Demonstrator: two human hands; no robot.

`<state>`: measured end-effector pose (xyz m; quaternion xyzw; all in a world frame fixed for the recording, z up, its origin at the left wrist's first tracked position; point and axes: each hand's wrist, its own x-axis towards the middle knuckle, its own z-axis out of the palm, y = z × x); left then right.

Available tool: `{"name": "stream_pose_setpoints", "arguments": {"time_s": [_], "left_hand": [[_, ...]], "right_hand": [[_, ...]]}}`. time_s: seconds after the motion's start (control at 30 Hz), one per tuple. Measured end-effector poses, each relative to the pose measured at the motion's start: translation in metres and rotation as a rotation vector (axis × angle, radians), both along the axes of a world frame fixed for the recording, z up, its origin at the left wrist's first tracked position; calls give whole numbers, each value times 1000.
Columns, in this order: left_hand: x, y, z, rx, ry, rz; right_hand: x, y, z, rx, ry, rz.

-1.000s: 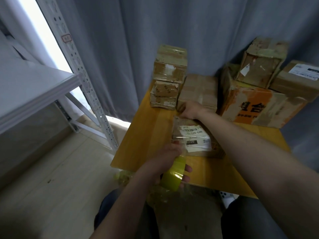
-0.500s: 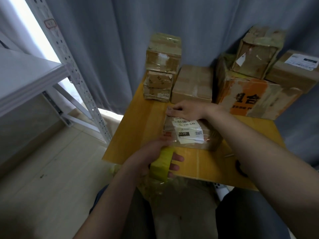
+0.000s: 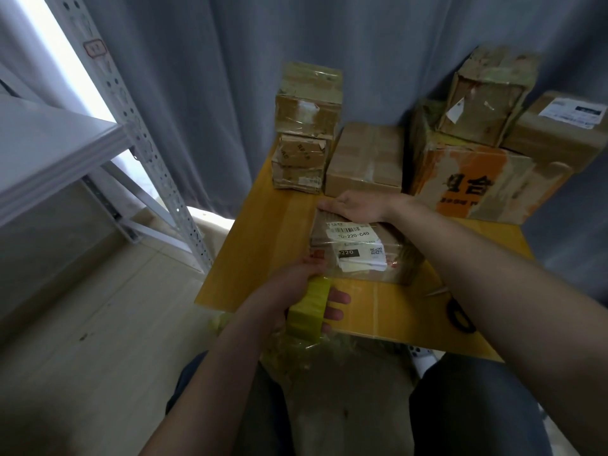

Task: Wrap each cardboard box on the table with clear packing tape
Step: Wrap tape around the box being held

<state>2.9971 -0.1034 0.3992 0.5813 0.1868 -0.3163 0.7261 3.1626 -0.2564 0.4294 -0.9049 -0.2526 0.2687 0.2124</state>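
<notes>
We are partway through one box. The labelled box (image 3: 362, 255) sits on the table (image 3: 263, 251) near its front edge. Our right hand (image 3: 357, 205) lies flat on the box's far top edge, fingers straight, pressing it down. Our left hand (image 3: 286, 291) is closed round the tape roll (image 3: 309, 312), which looks yellowish in this light, just off the box's near left corner. A clear strip seems to run from the roll up onto that corner. A sheen across the white label suggests tape already crosses the top, but we cannot tell how many sides are covered.

The other boxes stand at the back, along the curtain. The top box of the left stack (image 3: 309, 100) shines with film and looks wrapped, and the small boxes under it (image 3: 297, 166) show gloss too. The plain box (image 3: 365, 159) beside them shows a strip down its middle and little else we can make out. On the right, the orange-printed box (image 3: 473, 182) carries a battered box (image 3: 487, 97), and both have creased film on them. The far-right box (image 3: 559, 133) is too dim to judge.

We judge that several boxes are done, this one is under way, and at least the plain box may need more tape. Crumpled tape scraps (image 3: 296, 350) hang below the table's front edge.
</notes>
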Motion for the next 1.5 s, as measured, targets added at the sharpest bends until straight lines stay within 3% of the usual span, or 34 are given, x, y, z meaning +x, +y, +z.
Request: {"name": "stream_pose_setpoints", "arguments": {"time_s": [0.13, 0.23, 0.3, 0.37, 0.5, 0.57, 0.83, 0.93, 1.0, 1.07, 1.17, 1.3, 1.5], "left_hand": [[-1, -3, 0, 2, -8, 8], [-3, -5, 0, 9, -20, 27], [-4, -6, -1, 9, -21, 41], [-5, -8, -3, 11, -21, 49], [-5, -9, -7, 25, -35, 57], [-6, -10, -7, 25, -41, 52], [-12, -10, -5, -22, -65, 56], [-17, -12, -1, -26, -72, 74], [-22, -15, -1, -31, -71, 91], [-28, -18, 0, -47, -70, 103], [-36, -26, 0, -57, -99, 133], [-43, -35, -3, -12, -108, 149], [-49, -44, -1, -25, -128, 140]], "right_hand": [[-2, 1, -4, 62, -123, -61], [-16, 0, -4, 177, -396, -88], [-29, 0, 1, 114, -582, -66], [-45, -2, 11, 24, -638, -52], [-77, 5, 19, -268, -603, 94], [-89, 3, 8, -323, -528, 127], [-85, -31, -7, 121, -411, 203], [-84, -36, -10, 218, -458, 254], [-91, -38, -11, 407, -496, 143], [-109, -39, -11, 636, -596, -137], [-141, -35, -6, 633, -573, -480], [-182, -37, -11, 437, -551, -486], [-181, -52, -23, 434, -666, -385]]}}
